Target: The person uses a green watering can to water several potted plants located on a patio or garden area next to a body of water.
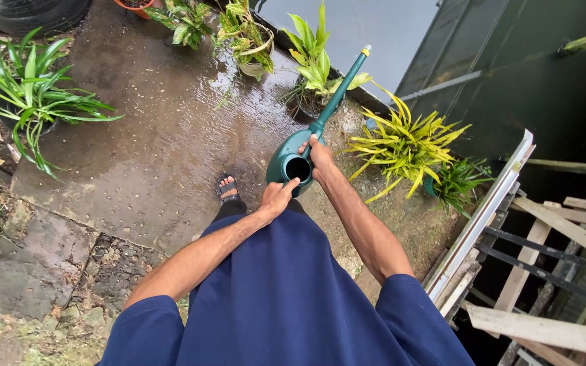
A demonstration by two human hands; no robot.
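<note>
Outdoors, person tilts green watering can [291, 160] over wet concrete, long spout aimed at potted yellow-green plant [315, 57]; right hand [320, 157] fingers wrapped around handle, left hand [277, 198] fingers curled, steadying rim.

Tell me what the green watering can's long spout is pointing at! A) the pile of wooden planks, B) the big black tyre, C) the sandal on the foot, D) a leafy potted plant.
D: the green watering can, held by the left hand and the right hand, aims its spout up at the leafy potted plant.
</note>
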